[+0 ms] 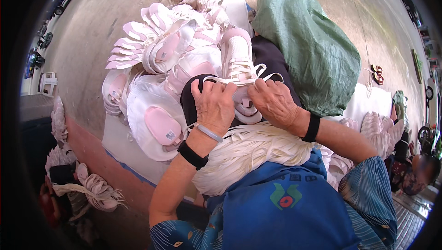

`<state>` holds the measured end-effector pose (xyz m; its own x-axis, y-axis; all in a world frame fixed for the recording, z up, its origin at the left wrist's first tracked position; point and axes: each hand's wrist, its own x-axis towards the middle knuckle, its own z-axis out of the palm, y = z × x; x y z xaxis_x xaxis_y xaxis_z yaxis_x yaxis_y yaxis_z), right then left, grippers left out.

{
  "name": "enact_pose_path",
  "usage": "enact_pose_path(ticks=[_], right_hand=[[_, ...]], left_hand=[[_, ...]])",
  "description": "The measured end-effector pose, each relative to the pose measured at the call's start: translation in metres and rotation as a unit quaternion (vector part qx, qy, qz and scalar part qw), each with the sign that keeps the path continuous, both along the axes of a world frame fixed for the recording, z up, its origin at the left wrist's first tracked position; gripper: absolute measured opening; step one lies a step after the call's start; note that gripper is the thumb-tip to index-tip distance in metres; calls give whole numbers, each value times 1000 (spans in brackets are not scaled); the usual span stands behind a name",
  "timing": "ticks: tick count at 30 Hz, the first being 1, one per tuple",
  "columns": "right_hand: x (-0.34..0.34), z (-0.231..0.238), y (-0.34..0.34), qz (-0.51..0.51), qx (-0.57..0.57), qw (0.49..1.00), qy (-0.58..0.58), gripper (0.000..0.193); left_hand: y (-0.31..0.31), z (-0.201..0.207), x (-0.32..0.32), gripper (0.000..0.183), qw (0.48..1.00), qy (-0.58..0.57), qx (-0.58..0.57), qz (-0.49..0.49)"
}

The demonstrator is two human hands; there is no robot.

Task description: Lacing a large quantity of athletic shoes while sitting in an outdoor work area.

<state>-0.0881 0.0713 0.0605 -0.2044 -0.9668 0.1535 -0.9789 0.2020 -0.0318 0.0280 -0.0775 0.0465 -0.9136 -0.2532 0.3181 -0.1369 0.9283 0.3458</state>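
Observation:
A white and pale pink shoe upper (236, 47) lies across my dark-trousered lap, its toe pointing away from me. White shoelace (239, 69) crosses its front in several rows, and loose loops stand out near the top of the lacing. My left hand (214, 105) pinches the lace on the left side of the upper. On the right side, my right hand (275, 103) has its fingers closed on the lace too. The fingertips partly cover the lace. Just below my hands, a thick bundle of loose white laces (251, 153) rests on my blue apron (285, 222).
Stacked white and pink uppers (161, 52) pile up to the left and ahead. A large green sack (306, 52) stands at my right. Farther right are more uppers (377, 128), a person and a pair of sandals (377, 74). Another lace bundle (99, 194) lies at lower left.

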Motion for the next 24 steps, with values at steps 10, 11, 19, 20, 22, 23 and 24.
enact_pose_path(ticks=[10,11,19,20,22,23,24], right_hand=[[1,1,-13,26,-28,995,-91,16],[2,3,-12,-9,-50,982,-184,14],[-12,34,-26,-175,-106,670,-713,27],[-12,39,-30,-176,-105,670,-714,27],[-11,48,-36,-156,-131,665,-718,26],[-15,45,-38,-158,-131,665,-718,26],[-24,39,-40,-192,-150,657,-714,26]], left_hand=[[7,2,-8,10,998,-20,-59,-9],[6,1,-8,10,998,-20,-57,-9],[-2,5,-15,4,997,64,-33,-14],[-3,7,-17,6,997,80,-11,-10],[-6,12,-20,7,997,73,4,2],[-8,16,-23,9,997,68,17,16],[-10,21,-30,9,997,70,20,13]])
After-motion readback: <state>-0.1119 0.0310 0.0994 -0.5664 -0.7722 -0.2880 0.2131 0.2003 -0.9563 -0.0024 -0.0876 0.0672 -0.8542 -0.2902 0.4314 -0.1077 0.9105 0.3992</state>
